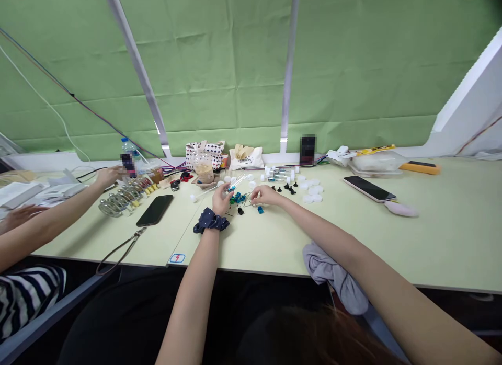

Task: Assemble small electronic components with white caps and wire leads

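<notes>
My left hand (pixel 222 198), with a dark scrunchie (pixel 210 221) round its wrist, is closed on a clear tube (pixel 237 183) that slants up to the right. Opposite it, my right hand (pixel 265 195) pinches low over the table; what is between its fingertips is too small to make out. Small blue and green pieces (pixel 238 198) lie between the two hands, with thin sticks among them. Nearer to me are a black piece (pixel 240 211) and a blue piece (pixel 260 210). Several black pieces (pixel 292 190) and white round caps (pixel 312 197) lie beyond my right hand.
More clear tubes with white ends (pixel 279 174) lie at the back. A cup (pixel 204 171) and bags stand by the green wall. Phones lie left (pixel 155 210) and right (pixel 368 189). At left, a co-worker's arm (pixel 78 205) reaches past a row of glass-like round items (pixel 117 202).
</notes>
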The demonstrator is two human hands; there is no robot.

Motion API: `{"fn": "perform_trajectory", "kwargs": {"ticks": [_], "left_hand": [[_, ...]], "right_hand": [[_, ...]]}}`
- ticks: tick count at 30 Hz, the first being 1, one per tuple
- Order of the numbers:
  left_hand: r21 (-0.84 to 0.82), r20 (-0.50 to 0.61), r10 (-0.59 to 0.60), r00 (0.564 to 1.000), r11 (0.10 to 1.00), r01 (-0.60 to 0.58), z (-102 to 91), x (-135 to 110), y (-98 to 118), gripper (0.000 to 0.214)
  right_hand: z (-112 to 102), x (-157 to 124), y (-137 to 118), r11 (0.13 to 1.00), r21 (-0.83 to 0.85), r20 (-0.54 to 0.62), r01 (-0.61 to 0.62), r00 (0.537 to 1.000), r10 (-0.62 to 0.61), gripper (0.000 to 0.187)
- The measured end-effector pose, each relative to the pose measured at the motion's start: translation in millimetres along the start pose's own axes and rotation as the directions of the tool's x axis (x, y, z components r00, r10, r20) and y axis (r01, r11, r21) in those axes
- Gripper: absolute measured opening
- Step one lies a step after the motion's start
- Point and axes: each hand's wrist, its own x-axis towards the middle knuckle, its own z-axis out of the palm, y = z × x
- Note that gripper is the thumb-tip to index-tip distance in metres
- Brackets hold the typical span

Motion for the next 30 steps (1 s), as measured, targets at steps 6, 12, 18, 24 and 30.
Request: {"fn": "perform_trajectory", "kwargs": {"ticks": [6, 12, 18, 24, 30], "left_hand": [[0.030, 0.036, 0.022, 0.999, 0.999, -0.023, 2.1, -1.4, -4.0, 0.036], [0.057, 0.059, 0.025, 0.998, 0.998, -0.029, 2.6, -1.5, -8.8, 0.036], [0.072, 0.059, 0.014, 0.998, 0.997, -0.018, 1.5, -1.9, -5.7, 0.035], [0.069, 0.075, 0.035, 0.997, 0.997, -0.040, 1.3, -2.3, -3.8, 0.035], [0.081, 0.171, 0.076, 0.982, 0.993, -0.091, 0.8, -2.9, 7.9, 0.035]], "right_hand": [[6.8, 0.9, -2.0, 0.995, -0.098, 0.037, 0.032, 0.999, -0.028, 0.022], [7.7, 4.0, 0.0, 0.993, 0.119, -0.004, -0.021, 1.000, 0.022, 0.020], [-5.8, 7.0, 0.4, 0.974, 0.139, -0.235, -0.178, 0.950, 0.207, 0.016], [-16.1, 7.5, -3.2, 0.989, 0.144, -0.413, -0.038, 0.906, 0.095, 0.011], [-13.4, 8.1, -13.3, 0.931, 0.343, -0.397, 0.124, 0.918, 0.024, 0.011]]}}
